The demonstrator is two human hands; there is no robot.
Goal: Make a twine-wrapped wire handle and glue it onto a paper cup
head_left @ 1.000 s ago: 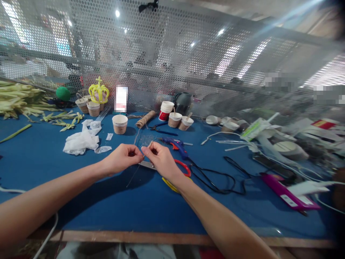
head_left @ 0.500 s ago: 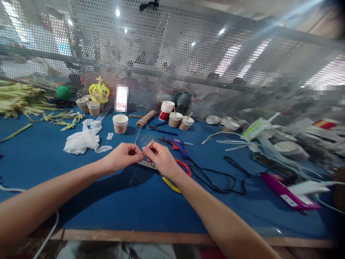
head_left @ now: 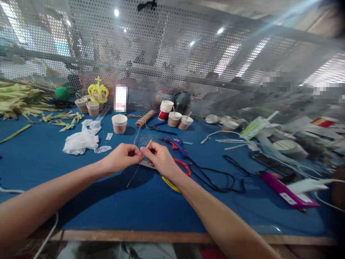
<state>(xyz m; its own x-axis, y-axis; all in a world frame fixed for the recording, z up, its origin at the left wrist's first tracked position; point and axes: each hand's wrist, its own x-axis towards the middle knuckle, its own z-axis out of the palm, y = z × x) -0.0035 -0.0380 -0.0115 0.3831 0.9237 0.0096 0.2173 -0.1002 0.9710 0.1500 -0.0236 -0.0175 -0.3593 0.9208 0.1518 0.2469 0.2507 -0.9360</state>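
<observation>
Fingers still pinched mid-frame: right hand (head_left: 160, 158) on a tan piece (head_left: 149, 144), left hand (head_left: 124, 157) apparently on a thin strand (head_left: 132, 178). Barely changed in a second, so probably same fiddly step.

Premises present as a craft workshop: blue-covered worktop (head_left: 113, 212) backed by a perforated metal screen (head_left: 107, 46); tools noted are a glue gun (head_left: 182, 149), red-and-yellow-handled scissors (head_left: 184, 164) and blue-handled pliers (head_left: 165, 132); materials noted are a roll of twine (head_left: 146, 118), small cups (head_left: 119, 126), some with sticks in them, and pale green strips (head_left: 21, 99)
</observation>
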